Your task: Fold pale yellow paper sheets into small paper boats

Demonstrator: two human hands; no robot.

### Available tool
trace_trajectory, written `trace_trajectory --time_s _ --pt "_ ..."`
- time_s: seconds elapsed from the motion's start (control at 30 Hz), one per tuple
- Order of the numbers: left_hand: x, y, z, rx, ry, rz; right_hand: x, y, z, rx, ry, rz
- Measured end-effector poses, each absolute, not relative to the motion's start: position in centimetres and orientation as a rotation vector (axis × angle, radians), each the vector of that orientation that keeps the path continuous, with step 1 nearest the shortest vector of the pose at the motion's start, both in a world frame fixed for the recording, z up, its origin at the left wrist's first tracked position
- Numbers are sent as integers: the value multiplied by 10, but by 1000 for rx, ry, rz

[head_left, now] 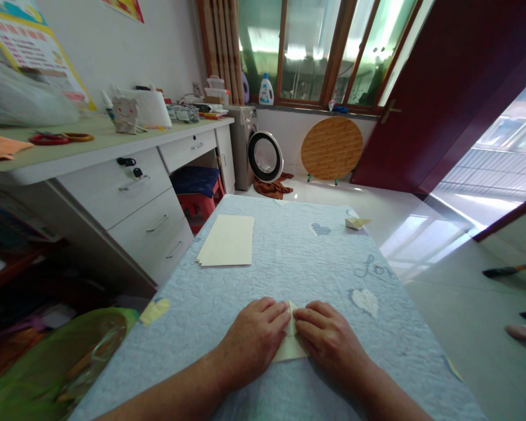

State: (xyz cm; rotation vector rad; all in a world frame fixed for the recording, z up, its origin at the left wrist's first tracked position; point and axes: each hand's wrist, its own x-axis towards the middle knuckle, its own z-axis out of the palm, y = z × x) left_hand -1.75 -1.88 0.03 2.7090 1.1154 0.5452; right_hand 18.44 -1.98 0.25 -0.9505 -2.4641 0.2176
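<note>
We hold a partly folded sheet point(290, 351) with left hand point(259, 328) and right hand point(331, 331), fingers nearly closed on it; one folded piece point(355, 223) appears complete, the paper stack point(230, 240) unfolded.

The desk point(289, 269) wears a pale blue cover in a rippled quilt pattern, printed with a grey-blue heart point(320, 229), a whitish heart point(365, 302) edged blue-grey and looping blue-grey lettering point(372, 267). On the desk, the folded sheet point(289, 352) and paper stack point(230, 241) are plain cream. Left of the desk, the stool point(204, 206) is red under a navy cushion point(196, 181); beyond the desk, the round board point(332, 147) shows tan wood grain.
</note>
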Motion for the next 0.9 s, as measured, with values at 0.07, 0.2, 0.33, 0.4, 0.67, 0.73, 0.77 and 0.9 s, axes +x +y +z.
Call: trace_trajectory --time_s 0.07,0.2,0.33,0.4,0.67,0.73,0.77,0.9 --pt "-17 -18 0 2702 1117 539 184 -20 3 -946 -2459 216" --pt "-17 -17 1 2690 1112 533 184 -20 4 -933 -2446 207" --pt "-17 -17 1 2678 1113 510 184 -20 2 -943 -2465 210" --pt "-17 -17 -1 2676 1117 507 184 -20 0 -942 -2474 203" --pt "-18 -16 -9 2696 1146 472 187 -22 -3 -1006 -2446 99" --pt "-18 -16 -10 2713 1146 463 187 -22 -3 -1009 -2458 92" --pt "-18 -16 -10 2725 1148 458 186 -22 -3 -1007 -2460 89" --pt "-18 -18 -13 2783 1163 447 186 -22 -4 -999 -2460 84"
